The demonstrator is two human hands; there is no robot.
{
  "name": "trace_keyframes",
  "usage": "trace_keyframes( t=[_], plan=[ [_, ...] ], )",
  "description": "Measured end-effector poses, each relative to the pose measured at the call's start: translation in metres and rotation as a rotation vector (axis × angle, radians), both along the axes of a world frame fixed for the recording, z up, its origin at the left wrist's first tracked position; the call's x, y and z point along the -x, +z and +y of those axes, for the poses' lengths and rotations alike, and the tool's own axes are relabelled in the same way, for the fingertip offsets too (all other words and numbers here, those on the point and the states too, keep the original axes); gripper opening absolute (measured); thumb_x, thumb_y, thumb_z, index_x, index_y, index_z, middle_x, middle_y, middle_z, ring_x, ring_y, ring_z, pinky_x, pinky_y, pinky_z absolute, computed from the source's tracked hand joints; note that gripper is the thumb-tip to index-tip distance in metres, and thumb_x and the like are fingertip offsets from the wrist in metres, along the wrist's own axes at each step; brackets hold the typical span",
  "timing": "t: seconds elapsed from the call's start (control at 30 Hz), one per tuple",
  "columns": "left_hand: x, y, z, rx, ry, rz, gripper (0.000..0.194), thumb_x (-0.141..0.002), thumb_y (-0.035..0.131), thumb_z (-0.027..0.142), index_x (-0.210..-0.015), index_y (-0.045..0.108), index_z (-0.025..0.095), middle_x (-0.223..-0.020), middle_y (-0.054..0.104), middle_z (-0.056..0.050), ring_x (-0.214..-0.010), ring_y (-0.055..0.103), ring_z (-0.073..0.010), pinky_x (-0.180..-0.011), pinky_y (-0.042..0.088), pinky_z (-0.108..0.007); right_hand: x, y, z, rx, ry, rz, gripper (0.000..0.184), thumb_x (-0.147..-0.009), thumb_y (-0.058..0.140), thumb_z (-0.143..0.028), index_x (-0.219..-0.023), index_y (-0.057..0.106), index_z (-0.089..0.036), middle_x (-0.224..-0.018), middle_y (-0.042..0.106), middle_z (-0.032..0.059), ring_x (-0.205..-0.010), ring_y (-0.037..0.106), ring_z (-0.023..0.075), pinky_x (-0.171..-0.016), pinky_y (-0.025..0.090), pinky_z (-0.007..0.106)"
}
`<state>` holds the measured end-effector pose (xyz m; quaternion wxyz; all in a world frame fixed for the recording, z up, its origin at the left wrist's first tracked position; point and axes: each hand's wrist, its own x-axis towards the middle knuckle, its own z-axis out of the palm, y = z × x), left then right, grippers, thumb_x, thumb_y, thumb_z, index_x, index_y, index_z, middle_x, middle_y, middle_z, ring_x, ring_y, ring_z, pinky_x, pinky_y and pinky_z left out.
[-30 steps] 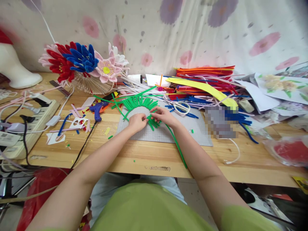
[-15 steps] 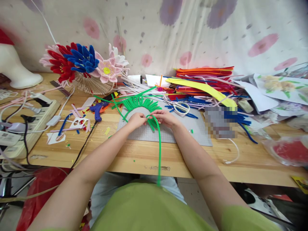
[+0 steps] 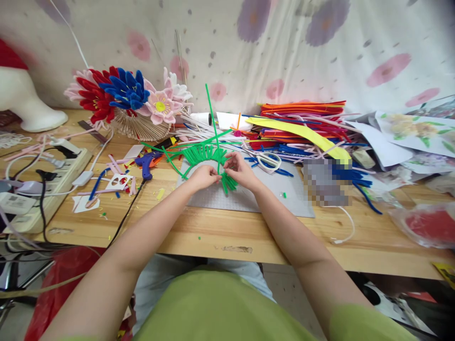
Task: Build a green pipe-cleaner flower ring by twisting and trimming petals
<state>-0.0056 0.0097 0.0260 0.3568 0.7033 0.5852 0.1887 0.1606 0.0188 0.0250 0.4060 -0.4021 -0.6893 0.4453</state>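
Observation:
A fringe of green pipe cleaners (image 3: 201, 154) curves in an arc over the grey cutting mat (image 3: 249, 201). My left hand (image 3: 205, 177) pinches its near right end, thumb against the fingers. Close beside it, my right hand (image 3: 240, 170) has its fingertips bent together at the same end; what lies between them is too small to make out. One long green pipe cleaner (image 3: 212, 113) rises from between my hands and leans up toward the curtain. Short green loops stick out below my fingertips.
White-handled scissors (image 3: 269, 162) lie right of my hands, before a pile of coloured pipe cleaners (image 3: 302, 109). On the left are a blue glue gun (image 3: 145, 163), a power strip (image 3: 53, 189) and a fan with fuzzy flowers (image 3: 138, 125). Paper scraps dot the table.
The long green pipe cleaner, first lying along my right forearm, swung in toward my body and now points up and away. Both hands stay at the fringe's right end. The view tilted slightly.

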Motion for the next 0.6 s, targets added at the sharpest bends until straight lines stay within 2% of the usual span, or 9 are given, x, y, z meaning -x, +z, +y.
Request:
trace_keyframes(
  t=[0.1,0.17,0.23,0.3,0.37,0.47,0.53,0.6],
  plan=[
    [-0.005,0.012,0.002,-0.008,0.102,0.065,0.026,-0.077,0.054,0.038,-0.066,0.062,0.017,-0.064,0.067,-0.002,-0.06,0.058,-0.0135,-0.059,0.042,-0.024,-0.016,0.014,-0.009,0.16,0.152,-0.18,0.016,-0.073,0.055,-0.029,-0.083,0.055,-0.017,-0.071,0.06,-0.0003,-0.054,0.052,0.0081,-0.046,0.038,0.02],
    [-0.011,0.019,0.002,-0.018,0.16,0.104,0.027,-0.08,0.052,0.039,-0.068,0.063,0.017,-0.067,0.067,-0.002,-0.065,0.06,-0.0153,-0.062,0.043,-0.025,-0.025,0.02,-0.015,0.315,0.271,-0.33,0.022,-0.076,0.055,-0.037,-0.079,0.061,-0.016,-0.063,0.061,-0.0007,-0.044,0.047,0.0062,-0.039,0.032,0.019],
    [-0.018,0.023,-0.001,-0.073,0.21,0.153,0.025,-0.081,0.052,0.039,-0.075,0.064,0.018,-0.075,0.069,-0.004,-0.076,0.062,-0.0179,-0.068,0.043,-0.027,-0.031,0.021,-0.022,0.455,0.344,-0.388,0.03,-0.077,0.057,-0.041,-0.092,0.065,-0.017,-0.06,0.062,-0.0012,-0.039,0.045,0.005,-0.036,0.029,0.018],
    [-0.026,0.026,-0.005,-0.164,0.254,0.216,0.023,-0.082,0.052,0.038,-0.089,0.062,0.018,-0.088,0.069,-0.006,-0.087,0.062,-0.0203,-0.074,0.043,-0.028,-0.033,0.018,-0.026,0.555,0.37,-0.358,0.041,-0.077,0.06,-0.04,-0.112,0.061,-0.018,-0.064,0.066,-0.0011,-0.04,0.047,0.0047,-0.036,0.03,0.017],
    [-0.031,0.027,-0.01,-0.226,0.271,0.285,0.029,-0.084,0.05,0.036,-0.105,0.056,0.017,-0.097,0.068,-0.009,-0.091,0.062,-0.022,-0.076,0.043,-0.03,-0.031,0.013,-0.028,0.599,0.343,-0.3,0.051,-0.076,0.063,-0.038,-0.123,0.054,-0.018,-0.068,0.068,0.0,-0.041,0.048,0.0046,-0.035,0.031,0.016],
    [-0.034,0.026,-0.015,-0.279,0.213,0.38,0.036,-0.088,0.045,0.033,-0.121,0.046,0.019,-0.097,0.067,-0.009,-0.089,0.063,-0.0226,-0.075,0.043,-0.031,-0.027,0.008,-0.027,0.6,0.216,-0.201,0.054,-0.075,0.066,-0.032,-0.124,0.051,-0.015,-0.069,0.069,0.002,-0.042,0.05,0.0053,-0.034,0.031,0.016],
    [-0.034,0.023,-0.016,-0.306,0.146,0.443,0.033,-0.089,0.041,0.032,-0.12,0.05,0.022,-0.096,0.068,-0.009,-0.089,0.063,-0.0232,-0.074,0.042,-0.031,-0.026,0.006,-0.025,0.585,0.12,-0.131,0.054,-0.077,0.064,-0.028,-0.127,0.048,-0.013,-0.071,0.069,0.0032,-0.043,0.052,0.006,-0.034,0.033,0.016],
    [-0.034,0.02,-0.016,-0.305,0.099,0.502,0.03,-0.089,0.039,0.032,-0.11,0.058,0.022,-0.096,0.068,-0.01,-0.09,0.063,-0.0246,-0.074,0.042,-0.032,-0.028,0.003,-0.023,0.56,0.041,-0.076,0.055,-0.079,0.061,-0.024,-0.13,0.044,-0.012,-0.074,0.068,0.0038,-0.044,0.052,0.0061,-0.034,0.034,0.016]
  ],
)
